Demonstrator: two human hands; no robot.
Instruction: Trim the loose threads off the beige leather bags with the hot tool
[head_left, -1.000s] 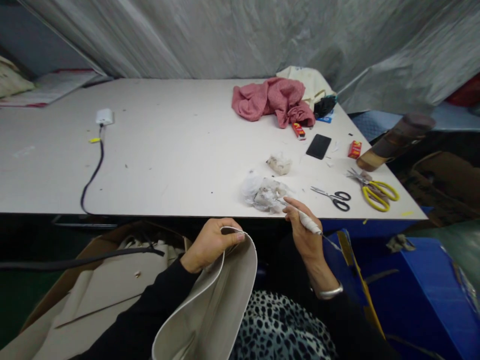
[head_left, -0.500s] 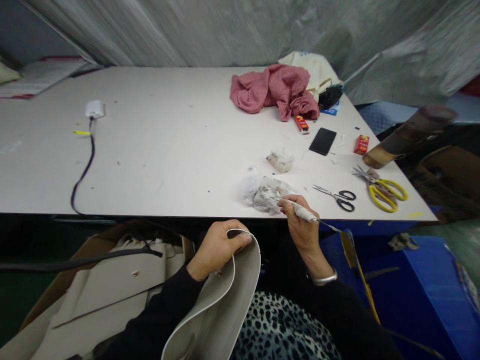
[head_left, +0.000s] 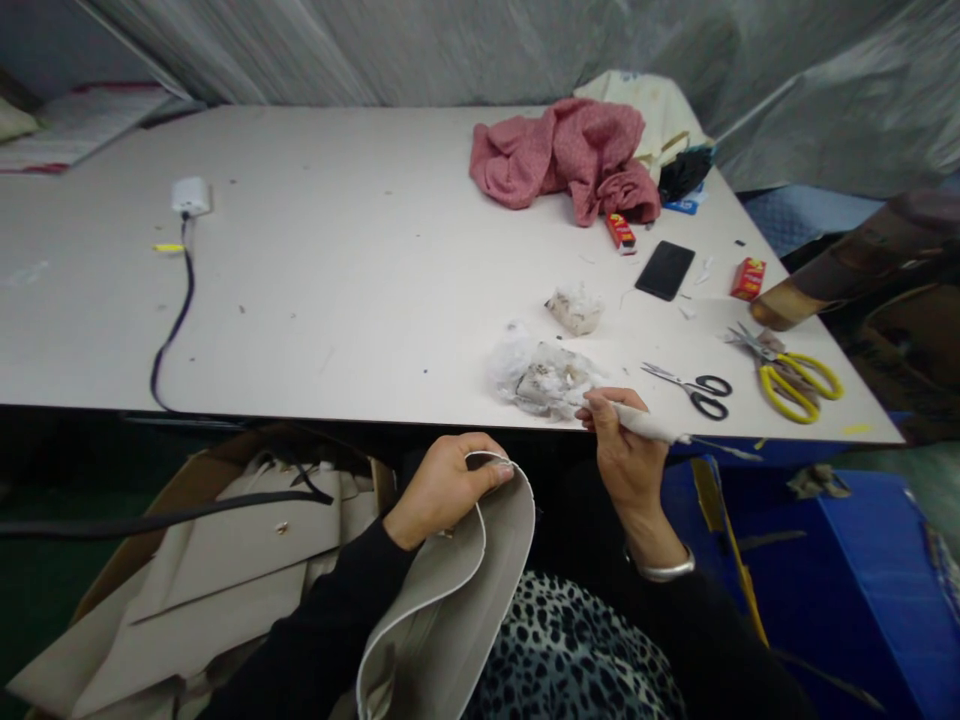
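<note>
My left hand is closed on the edge of a beige bag piece, thumb on top, and the piece hangs open in a curve towards my lap. In my right hand, near the table's front edge, is a white-wrapped tool. A thin stem sticks out from its right end; its other end lies by my fingertips. Just left of those fingertips sits a whitish, smeared lump on crumpled plastic. A smaller whitish block stands behind it.
Black-handled scissors and yellow-handled scissors lie at the table's right. Behind are a black flat device, red boxes, pink cloth and a dark cylinder. A carton with beige bags stands lower left, blue bins lower right.
My right hand with the tool has shifted slightly right and downward, away from the smeared lump. My left hand keeps its hold on the bag piece. The view has tilted slightly.
</note>
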